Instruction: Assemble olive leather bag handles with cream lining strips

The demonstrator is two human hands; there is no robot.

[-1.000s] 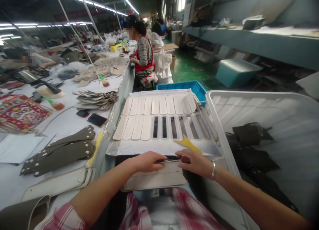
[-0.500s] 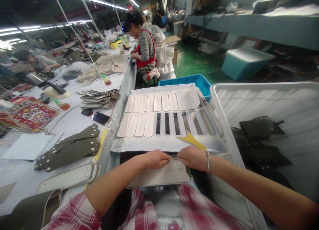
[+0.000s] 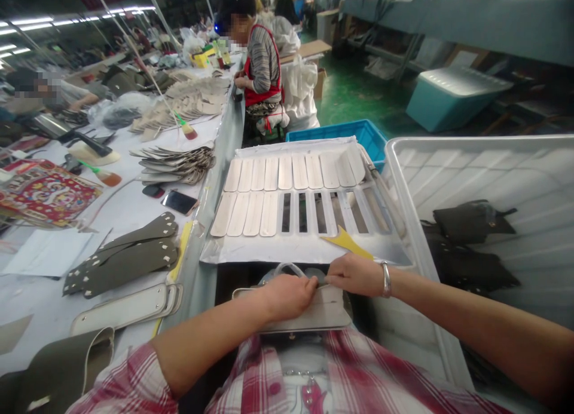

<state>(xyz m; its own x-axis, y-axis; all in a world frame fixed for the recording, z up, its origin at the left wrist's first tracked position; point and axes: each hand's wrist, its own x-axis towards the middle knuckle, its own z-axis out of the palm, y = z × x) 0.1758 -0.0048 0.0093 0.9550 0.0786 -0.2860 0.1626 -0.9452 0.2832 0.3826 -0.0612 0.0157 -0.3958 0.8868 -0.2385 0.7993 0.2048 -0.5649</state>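
My left hand (image 3: pixel 289 296) and my right hand (image 3: pixel 354 275) meet over a flat grey leather panel (image 3: pixel 327 312) lying on my lap. Both hands pinch at its far edge, where a thin pale strip (image 3: pixel 287 267) curls up in a loop. The fingers of both are closed on that strip or edge. Just beyond my hands lies a white sheet (image 3: pixel 296 250) holding two rows of cream strips (image 3: pixel 278 175) and several empty dark slots (image 3: pixel 309 212). A yellow triangular scraper (image 3: pixel 345 242) rests on the sheet near my right hand.
Dark olive leather pieces (image 3: pixel 125 255) and grey panels (image 3: pixel 121 306) lie on the long table at left, with a phone (image 3: pixel 179 202) and stacked cut pieces (image 3: pixel 174 166). A large white bin (image 3: pixel 475 175) with dark pieces stands at right, a blue crate (image 3: pixel 359 133) behind. Another person (image 3: pixel 260 73) works further along.
A pale strip has lifted from the panel's far edge into a loop. My left hand has moved right towards my right hand. The view has tilted down a little.
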